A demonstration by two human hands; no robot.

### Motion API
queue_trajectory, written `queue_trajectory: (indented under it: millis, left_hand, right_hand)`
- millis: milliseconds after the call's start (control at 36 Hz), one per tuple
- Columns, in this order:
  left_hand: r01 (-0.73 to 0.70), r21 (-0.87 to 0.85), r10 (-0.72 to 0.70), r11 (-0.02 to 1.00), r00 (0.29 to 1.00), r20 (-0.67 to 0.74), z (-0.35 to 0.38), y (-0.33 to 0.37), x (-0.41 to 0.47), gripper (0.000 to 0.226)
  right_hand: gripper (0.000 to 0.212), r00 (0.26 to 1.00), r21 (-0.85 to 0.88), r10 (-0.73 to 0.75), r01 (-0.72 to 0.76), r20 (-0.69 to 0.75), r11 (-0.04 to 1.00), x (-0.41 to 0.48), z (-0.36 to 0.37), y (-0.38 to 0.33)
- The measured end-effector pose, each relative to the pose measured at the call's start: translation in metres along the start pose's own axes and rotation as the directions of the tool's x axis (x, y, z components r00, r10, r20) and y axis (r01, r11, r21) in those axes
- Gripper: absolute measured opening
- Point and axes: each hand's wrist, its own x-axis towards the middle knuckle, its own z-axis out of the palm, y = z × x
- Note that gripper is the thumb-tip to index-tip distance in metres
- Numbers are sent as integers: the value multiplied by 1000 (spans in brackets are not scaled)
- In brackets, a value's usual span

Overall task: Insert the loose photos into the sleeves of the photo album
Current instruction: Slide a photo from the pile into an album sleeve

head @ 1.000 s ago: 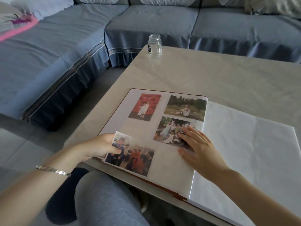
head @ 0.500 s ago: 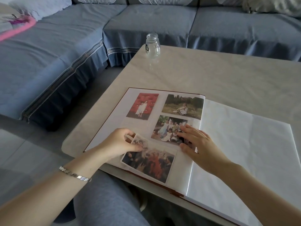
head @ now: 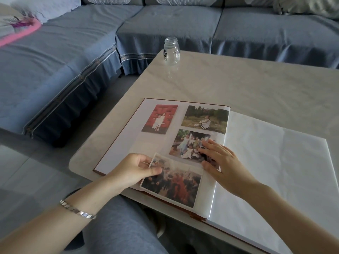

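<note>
- The left hand (head: 134, 169) pinches the upper left corner of the loose photo (head: 174, 182), with the thumb on top and the fingers curled behind the corner
- The right hand (head: 222, 162) lies flat with straight, spread fingers on the album page; its fingertips cover the lower right part of a group photo (head: 189, 145) and its thumb sits at the loose photo's right edge
- The loose photo, a crowd scene with red clothing, lies tilted over the near part of the left page of the photo album (head: 124, 136), its lower edge near the page's front edge
- On the same page are a red portrait photo (head: 159, 118) and a landscape photo (head: 205, 119)
- The right page (head: 275, 162) is plain white
- The open album rests on a pale table (head: 238, 83), at its near left corner
- A small glass jar (head: 171, 51) stands at the table's far edge, with a blue sofa (head: 165, 21) behind it
- A silver bracelet (head: 78, 210) circles the left wrist
</note>
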Motion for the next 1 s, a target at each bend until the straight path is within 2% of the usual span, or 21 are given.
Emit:
queue_trajectory:
  millis: [167,278,417,611,694,833,1000]
  left_hand:
    - [34,81,-30,996,998,-51,-1,4,1,26]
    - [59,38,-57,998,997,-61,-2,6,2,30]
    - [84,-33,-85,996,996,-33,-8,7,1,26]
    - [89,-30,-88,996,995,48,-10,19,0,9]
    - [70,-24,-70,997,998,2,-8,20,-1,6]
    - [40,-21,-42,999,993,-110,-1,17,-2,15]
    - [-27,15,29,1000,973,-229,7,10,-5,11]
  right_hand:
    - [46,1000,-4,1,-1,9,1000,0,0,1]
    - [46,1000,-1,5,-5,18,1000,0,-1,1]
    - [46,999,-33,11,-9,53,999,2,-7,0]
    - [40,999,-18,16,-16,35,1000,6,-12,2]
    - [40,999,-11,5,-5,35,1000,6,-12,3]
    - [39,1000,14,-2,2,17,1000,5,-10,3]
    - [40,1000,15,3,-3,20,1000,5,-10,2]
